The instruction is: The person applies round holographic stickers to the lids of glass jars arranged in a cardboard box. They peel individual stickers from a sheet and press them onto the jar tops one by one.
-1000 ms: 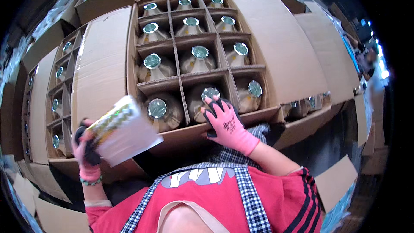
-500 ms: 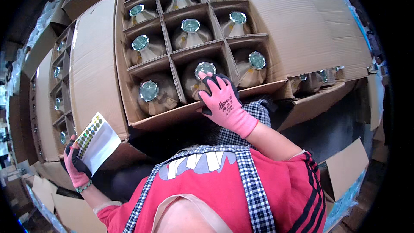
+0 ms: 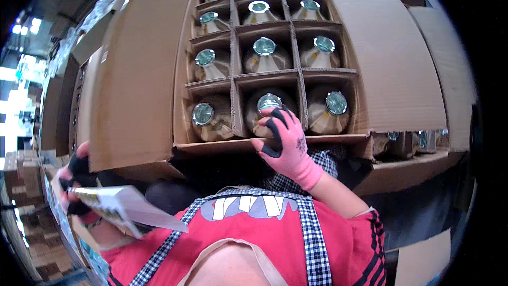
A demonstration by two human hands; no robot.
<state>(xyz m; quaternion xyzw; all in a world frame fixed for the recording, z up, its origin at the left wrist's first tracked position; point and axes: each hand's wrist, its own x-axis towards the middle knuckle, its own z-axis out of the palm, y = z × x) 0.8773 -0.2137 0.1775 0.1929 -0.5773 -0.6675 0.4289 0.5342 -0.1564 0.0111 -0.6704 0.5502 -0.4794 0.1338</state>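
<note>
A cardboard box point(image 3: 186, 122) with divider compartments holds several round-bodied clear glass bottles, necks up. Over the front middle bottle point(image 3: 269, 100) is my right hand point(image 3: 290, 145) in a pink and black glove, fingers curved and spread with nothing in them; the fingertips are at the neck's front, and whether they touch it I cannot tell. At the lower left, my left hand point(image 3: 79, 182), gloved the same way, grips a white sheet of small round stickers point(image 3: 124, 204), tilted and partly blurred. Its upper fingers are beside the lower corner of the left box flap point(image 3: 135, 69).
The right flap point(image 3: 389, 58) lies folded outward. Under it, more bottles point(image 3: 402, 145) show in another carton at the right. Further cartons point(image 3: 79, 90) line the left side. A loose cardboard flap point(image 3: 423, 259) sticks up at the lower right.
My view has shifted, so the box appears further right. My left hand has come up to the flap, and the sticker sheet has tipped flatter. My right fingertips have drawn back off the bottle's mouth.
</note>
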